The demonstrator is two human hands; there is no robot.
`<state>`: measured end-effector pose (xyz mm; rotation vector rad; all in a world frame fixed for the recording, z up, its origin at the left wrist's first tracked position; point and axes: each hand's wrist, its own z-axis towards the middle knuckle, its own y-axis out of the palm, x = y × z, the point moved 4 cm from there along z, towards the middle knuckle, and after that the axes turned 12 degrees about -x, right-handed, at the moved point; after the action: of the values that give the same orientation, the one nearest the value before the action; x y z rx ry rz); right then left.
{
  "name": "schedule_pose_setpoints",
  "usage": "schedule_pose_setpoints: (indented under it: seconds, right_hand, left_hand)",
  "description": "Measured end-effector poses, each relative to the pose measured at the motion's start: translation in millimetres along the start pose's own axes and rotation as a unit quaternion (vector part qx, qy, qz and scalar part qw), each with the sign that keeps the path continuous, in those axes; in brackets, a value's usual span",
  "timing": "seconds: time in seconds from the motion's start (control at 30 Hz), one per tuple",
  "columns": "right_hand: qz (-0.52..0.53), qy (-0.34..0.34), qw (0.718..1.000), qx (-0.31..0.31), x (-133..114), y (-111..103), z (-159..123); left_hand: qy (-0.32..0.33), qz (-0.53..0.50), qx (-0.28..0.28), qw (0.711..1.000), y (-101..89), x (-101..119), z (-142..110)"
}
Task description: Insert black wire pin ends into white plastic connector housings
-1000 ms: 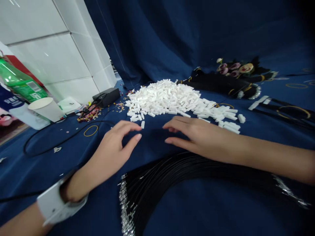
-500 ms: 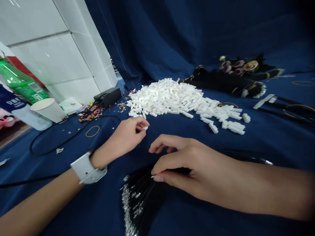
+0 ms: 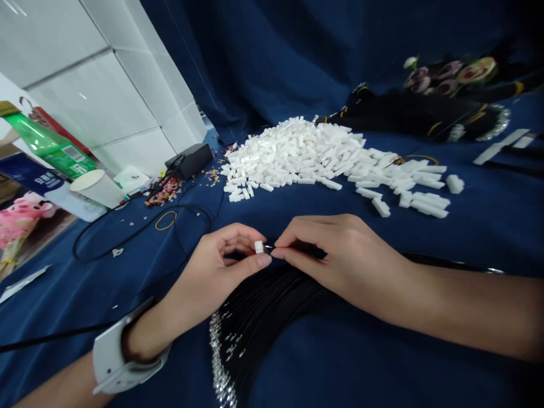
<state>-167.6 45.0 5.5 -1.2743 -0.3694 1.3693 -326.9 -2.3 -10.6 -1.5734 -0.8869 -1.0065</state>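
Note:
Between the thumb and fingers of my left hand (image 3: 232, 252) is a small white foam piece (image 3: 259, 247). My right hand (image 3: 340, 249) pinches a thin black cord close to its silvery tip (image 3: 268, 247), which points at the foam piece; whether the two touch I cannot tell. Below both hands lies a bundle of black cords (image 3: 272, 306), with many silver ends (image 3: 219, 362) fanned out at its left. Beyond the hands rises a big heap of white foam pieces (image 3: 297, 153), several of them scattered at its right side.
At the left stand a paper cup (image 3: 98, 188) and a green bottle (image 3: 55, 141). A black adapter box (image 3: 193, 160), a looped cable (image 3: 79, 238), colourful beads (image 3: 165, 191) and a yellow rubber band (image 3: 166, 220) lie nearby. Artificial flowers (image 3: 450, 73) and black bundles (image 3: 408, 113) are at the back right.
My left hand has come back from the heap's edge with the foam piece. My right hand has risen from the cord bundle with a cord tip, and both hands now meet.

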Motion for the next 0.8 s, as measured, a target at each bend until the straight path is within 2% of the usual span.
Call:
schedule_pose_setpoints:
  seconds: [0.1,0.23,0.8]
  right_hand:
    - [-0.001,-0.003,1.0,0.003,-1.7,0.6,-3.1]
    - [-0.004,-0.03,1.0,0.001,-2.7,3.4,-3.9]
    - [-0.039,-0.044,0.998,-0.028,-2.0,7.5,-6.3]
  left_hand:
    - [-0.009,-0.039,-0.011,0.999,0.9,-1.0,-1.9]
    - [-0.01,-0.056,0.001,0.998,0.6,-0.6,-3.8]
    - [-0.004,-0.048,0.015,0.999,2.6,-2.9,-5.4]
